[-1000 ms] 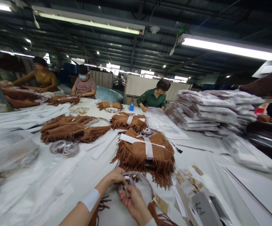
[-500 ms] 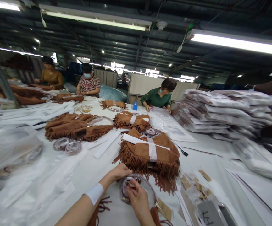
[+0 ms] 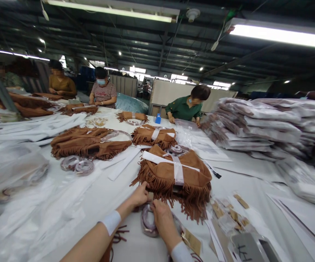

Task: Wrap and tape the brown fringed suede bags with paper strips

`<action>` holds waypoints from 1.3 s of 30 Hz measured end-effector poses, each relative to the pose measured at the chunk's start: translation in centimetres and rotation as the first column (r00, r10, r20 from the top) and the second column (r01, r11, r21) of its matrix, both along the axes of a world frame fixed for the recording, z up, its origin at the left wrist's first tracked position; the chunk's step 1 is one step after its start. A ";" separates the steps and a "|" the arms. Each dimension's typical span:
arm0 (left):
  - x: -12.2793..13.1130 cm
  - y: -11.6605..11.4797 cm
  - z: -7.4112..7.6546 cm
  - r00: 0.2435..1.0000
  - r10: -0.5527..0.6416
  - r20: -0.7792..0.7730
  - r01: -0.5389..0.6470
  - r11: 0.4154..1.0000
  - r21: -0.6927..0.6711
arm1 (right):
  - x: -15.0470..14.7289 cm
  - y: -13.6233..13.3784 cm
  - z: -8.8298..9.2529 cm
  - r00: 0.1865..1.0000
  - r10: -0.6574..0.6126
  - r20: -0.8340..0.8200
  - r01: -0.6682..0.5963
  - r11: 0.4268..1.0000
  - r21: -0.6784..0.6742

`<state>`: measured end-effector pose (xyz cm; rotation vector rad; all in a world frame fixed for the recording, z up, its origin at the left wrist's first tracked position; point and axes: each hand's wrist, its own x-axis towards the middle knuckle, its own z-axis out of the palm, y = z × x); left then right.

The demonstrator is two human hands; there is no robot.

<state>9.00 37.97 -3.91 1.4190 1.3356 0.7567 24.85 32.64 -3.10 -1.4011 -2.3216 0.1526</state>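
Note:
My left hand (image 3: 140, 195) is closed in a pinch at the far side of a coiled bag strap wrapped in clear plastic (image 3: 146, 222). What its fingertips hold is too small to make out; a small tan piece (image 3: 150, 196) shows beside them. My right hand (image 3: 163, 215) grips the coil's upper right side with its fingers bent, hiding part of it. A tan paper tag (image 3: 192, 241) lies right of the coil. Brown fringe (image 3: 120, 234) hangs out below my left forearm. Just beyond both hands lies a brown fringed suede bag (image 3: 157, 171) with a white band around it.
Further fringed bags (image 3: 90, 142) and wrapped strap coils (image 3: 84, 167) lie on the white table. A tall stack of plastic-packed bags (image 3: 258, 125) stands right. Small tags (image 3: 235, 218) and a grey box (image 3: 251, 247) sit near right. Several co-workers are across the table.
My right hand has moved up and over the coil's edge, closer to my left hand. My left hand has risen slightly. The view has shifted a little.

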 end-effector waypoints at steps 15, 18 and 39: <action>-0.1 0.5 0.4 0.993 0.073 -0.088 -0.089 0.978 -0.189 | 0.3 1.2 -1.7 0.996 0.082 -0.038 -0.080 0.995 0.056; 0.3 0.5 0.7 0.989 0.096 -0.108 -0.115 0.977 -0.181 | 0.1 1.8 -2.6 0.995 0.079 -0.063 -0.074 0.994 0.076; -2.6 -1.4 1.8 0.999 -0.031 0.033 0.036 0.981 -0.193 | -0.8 0.0 -1.3 0.991 0.095 -0.099 -0.076 0.981 0.181</action>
